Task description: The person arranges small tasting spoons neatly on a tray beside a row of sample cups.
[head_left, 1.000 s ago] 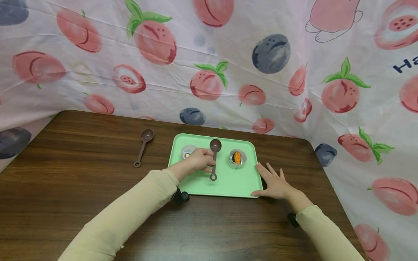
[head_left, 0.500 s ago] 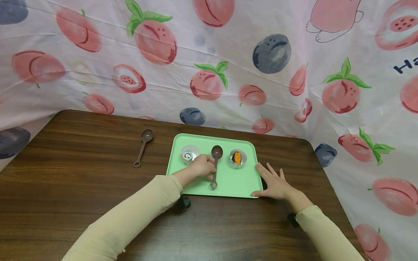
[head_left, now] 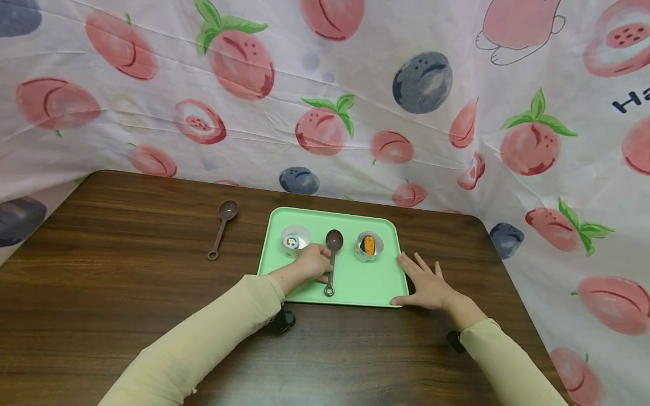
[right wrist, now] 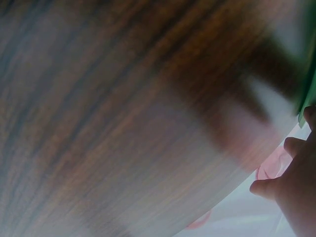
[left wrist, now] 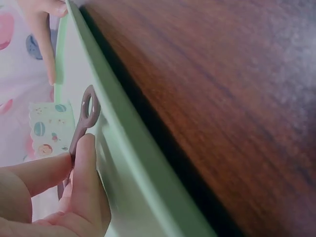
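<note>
My left hand (head_left: 312, 263) pinches the handle of a brown spoon (head_left: 334, 241) between thumb and fingers, over the middle of a light green tray (head_left: 365, 285). In the left wrist view the ring end of the spoon (left wrist: 90, 109) sticks out past the fingertips, close to the tray's rim. My right hand (head_left: 426, 283) has its fingers spread and touches the tray's right edge. Left of the spoon on the tray stands a paper cup (head_left: 303, 232) holding a small sushi-roll-like piece (head_left: 291, 242). On the right, another paper cup (head_left: 367, 257) holds an orange and black piece (head_left: 369, 245).
A second brown spoon (head_left: 222, 228) lies on the dark wooden table (head_left: 127, 270), left of the tray. Behind the table and along its right side hangs a fruit-print cloth (head_left: 355, 73).
My left hand has brought the spoon down and nearer to me over the tray, uncovering the left cup and its piece. My right hand has stayed at the tray's edge.
</note>
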Demonstrator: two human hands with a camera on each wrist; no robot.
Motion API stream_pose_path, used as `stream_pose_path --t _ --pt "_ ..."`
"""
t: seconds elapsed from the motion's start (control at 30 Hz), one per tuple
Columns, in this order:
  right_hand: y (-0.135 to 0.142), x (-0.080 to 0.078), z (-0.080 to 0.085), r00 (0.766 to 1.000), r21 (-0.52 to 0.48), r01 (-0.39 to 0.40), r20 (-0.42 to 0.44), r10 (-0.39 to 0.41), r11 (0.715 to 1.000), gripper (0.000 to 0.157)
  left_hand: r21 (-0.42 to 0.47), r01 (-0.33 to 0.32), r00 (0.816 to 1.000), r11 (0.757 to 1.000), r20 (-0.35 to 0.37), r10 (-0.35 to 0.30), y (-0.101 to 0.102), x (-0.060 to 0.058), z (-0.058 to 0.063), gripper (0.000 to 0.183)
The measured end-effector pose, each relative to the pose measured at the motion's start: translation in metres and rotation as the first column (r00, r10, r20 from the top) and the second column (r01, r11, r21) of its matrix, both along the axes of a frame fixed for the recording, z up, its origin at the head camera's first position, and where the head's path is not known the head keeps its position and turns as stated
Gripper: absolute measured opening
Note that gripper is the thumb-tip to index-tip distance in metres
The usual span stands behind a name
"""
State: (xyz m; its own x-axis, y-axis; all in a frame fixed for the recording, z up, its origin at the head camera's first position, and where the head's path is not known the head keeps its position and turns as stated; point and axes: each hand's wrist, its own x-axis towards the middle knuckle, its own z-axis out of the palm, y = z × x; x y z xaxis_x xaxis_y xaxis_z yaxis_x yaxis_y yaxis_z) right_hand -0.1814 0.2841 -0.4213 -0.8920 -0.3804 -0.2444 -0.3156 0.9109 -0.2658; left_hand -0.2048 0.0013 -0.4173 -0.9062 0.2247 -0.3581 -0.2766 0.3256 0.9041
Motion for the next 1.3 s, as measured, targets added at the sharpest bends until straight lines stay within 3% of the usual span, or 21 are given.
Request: stream_pose_path --t 0.7,1.3 --pt "0.0011 -0.0005 -0.0015 1.000 0.000 0.000 -0.007 0.000 1.000 0.105 -0.128 0.003 0.997 0.992 -0.076 -0.013 0.0038 0.0036 -0.0041 0.024" --pt "0.0012 0.0012 -0.0007 1.000 -0.005 -0.003 -0.006 0.003 1.000 0.105 -0.161 0.025 0.998 0.987 -0.057 -0.034 0.0005 0.0072 -0.0030 0.029"
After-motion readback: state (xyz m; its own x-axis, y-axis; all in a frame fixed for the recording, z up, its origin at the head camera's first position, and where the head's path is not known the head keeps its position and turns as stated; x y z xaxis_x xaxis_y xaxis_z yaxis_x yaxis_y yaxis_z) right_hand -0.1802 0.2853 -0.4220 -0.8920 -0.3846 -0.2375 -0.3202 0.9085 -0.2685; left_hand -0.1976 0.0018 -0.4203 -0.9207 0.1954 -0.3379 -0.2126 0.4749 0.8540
